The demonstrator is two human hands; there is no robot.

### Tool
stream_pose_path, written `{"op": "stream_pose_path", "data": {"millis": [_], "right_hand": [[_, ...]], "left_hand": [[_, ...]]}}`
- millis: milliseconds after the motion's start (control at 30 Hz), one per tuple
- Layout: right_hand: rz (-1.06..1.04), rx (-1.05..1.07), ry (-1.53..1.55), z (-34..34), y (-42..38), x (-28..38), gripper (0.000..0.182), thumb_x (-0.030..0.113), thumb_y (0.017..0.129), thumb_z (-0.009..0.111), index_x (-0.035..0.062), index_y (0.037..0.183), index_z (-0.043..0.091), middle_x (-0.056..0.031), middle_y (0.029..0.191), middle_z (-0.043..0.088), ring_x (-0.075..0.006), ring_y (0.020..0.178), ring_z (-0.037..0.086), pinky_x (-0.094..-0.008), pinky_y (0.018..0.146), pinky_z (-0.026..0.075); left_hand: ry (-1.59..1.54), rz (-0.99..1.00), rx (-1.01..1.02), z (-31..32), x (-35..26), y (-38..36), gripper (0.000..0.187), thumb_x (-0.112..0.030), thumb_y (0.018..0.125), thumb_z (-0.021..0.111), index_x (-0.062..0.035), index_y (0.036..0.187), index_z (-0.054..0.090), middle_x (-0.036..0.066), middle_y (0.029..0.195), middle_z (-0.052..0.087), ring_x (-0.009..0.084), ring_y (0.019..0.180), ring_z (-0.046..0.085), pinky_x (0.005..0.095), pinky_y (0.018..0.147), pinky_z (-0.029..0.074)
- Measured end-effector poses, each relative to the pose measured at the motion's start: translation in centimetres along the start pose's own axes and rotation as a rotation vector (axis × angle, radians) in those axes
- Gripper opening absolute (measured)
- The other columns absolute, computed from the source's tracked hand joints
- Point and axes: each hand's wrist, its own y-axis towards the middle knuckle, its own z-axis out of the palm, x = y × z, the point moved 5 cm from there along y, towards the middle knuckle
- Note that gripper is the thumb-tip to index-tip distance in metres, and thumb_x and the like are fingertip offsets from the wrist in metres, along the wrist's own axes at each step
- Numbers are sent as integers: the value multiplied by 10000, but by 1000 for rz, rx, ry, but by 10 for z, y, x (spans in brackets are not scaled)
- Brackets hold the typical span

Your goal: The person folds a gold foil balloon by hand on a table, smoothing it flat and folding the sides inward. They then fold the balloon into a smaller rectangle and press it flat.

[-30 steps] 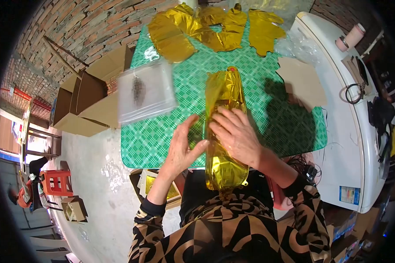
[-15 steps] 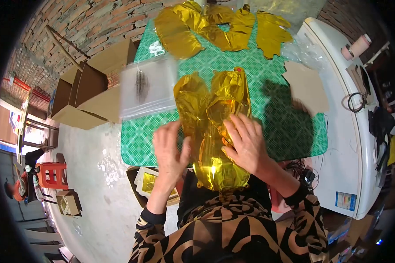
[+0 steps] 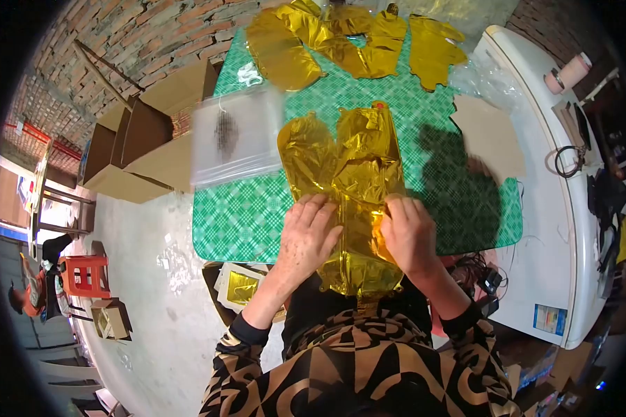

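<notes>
A flat gold foil balloon [image 3: 365, 160] lies in front of me, its lower end hanging over the table's near edge. My left hand [image 3: 306, 233] rests palm down on its left side, fingers laid on the foil and thumb apart. At the right edge, my right hand [image 3: 409, 233] is closed with bent fingers around a fold of the foil. Shiny creases run across the upper part of the balloon. A small red mark shows at its top right corner.
More gold foil balloons [image 3: 368, 55] lie at the table's far side. Clear plastic bags [image 3: 240, 142] are at the left on the green checked tablecloth [image 3: 236, 215]. Cardboard [image 3: 487, 132] and a white fridge lying along the right [image 3: 535, 243] flank it. Open boxes [image 3: 142, 160] stand left; a person sits far left.
My left hand has moved right onto the foil. The right hand has shifted right to the balloon's edge and curled its fingers there. The upper foil lies flatter.
</notes>
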Motion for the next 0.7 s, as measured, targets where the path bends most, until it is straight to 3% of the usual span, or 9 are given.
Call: {"op": "stream_pose_path", "data": {"millis": [67, 200, 333, 433, 467, 567, 600, 700], "right_hand": [[64, -97, 121, -8, 0, -11, 219, 68, 919, 711, 31, 1129, 663, -153, 1029, 716, -362, 950, 709, -430, 816, 586], [240, -134, 283, -17, -12, -49, 298, 42, 949, 675, 34, 1240, 615, -204, 992, 741, -407, 874, 746, -457, 787, 596], [436, -177, 283, -24, -28, -85, 401, 78, 973, 681, 46, 1353, 556, -234, 1092, 758, -399, 980, 769, -461, 815, 598], [544, -225, 231, -35, -40, -113, 478, 97, 1001, 677, 45, 1440, 496, -234, 1146, 728, -419, 999, 740, -492, 800, 591], [563, -292, 239, -40, -47, -118, 506, 65, 983, 683, 35, 1451, 491, -229, 1215, 692, -430, 1078, 697, -492, 856, 571], [396, -353, -56, -61, -57, -105, 523, 30, 954, 691, 19, 1442, 502, -217, 1269, 665, -423, 1197, 633, -501, 955, 530], [361, -346, -41, -65, -61, -94, 456, 15, 934, 690, 6, 1374, 570, -198, 1319, 644, -397, 1266, 586, -499, 1034, 481], [-87, -195, -18, -54, -56, -37, 364, 34, 920, 712, 2, 1276, 642, -176, 1374, 614, -372, 1299, 571, -535, 1052, 467]], "left_hand": [[9, 3, 1, 2, 1, 0, 481, -152, 872, 824, -2, 1305, 678, 186, 1385, 637, 402, 1306, 584, 492, 1101, 478], [17, -4, 13, 2, 0, 0, 479, -160, 874, 823, -5, 1304, 682, 182, 1397, 631, 399, 1318, 575, 496, 1113, 464], [21, -3, 18, 0, -3, 1, 483, -159, 875, 821, -9, 1313, 683, 180, 1402, 628, 400, 1328, 568, 497, 1112, 462], [22, -2, 12, 1, -3, 2, 485, -155, 874, 820, -15, 1318, 683, 181, 1392, 631, 404, 1333, 567, 500, 1110, 463], [19, 1, 11, 0, -3, 2, 484, -151, 873, 820, -20, 1319, 685, 182, 1386, 634, 407, 1334, 569, 500, 1111, 463], [18, -1, 8, -1, -5, 3, 482, -144, 872, 818, -19, 1318, 684, 185, 1379, 638, 410, 1330, 572, 502, 1113, 462], [16, -4, 13, -1, -4, 3, 481, -145, 876, 816, -16, 1320, 681, 187, 1378, 638, 412, 1329, 572, 503, 1114, 462], [-7, -15, 37, -2, -5, 4, 476, -145, 890, 805, -10, 1327, 673, 192, 1375, 639, 415, 1327, 571, 503, 1120, 460]]}}
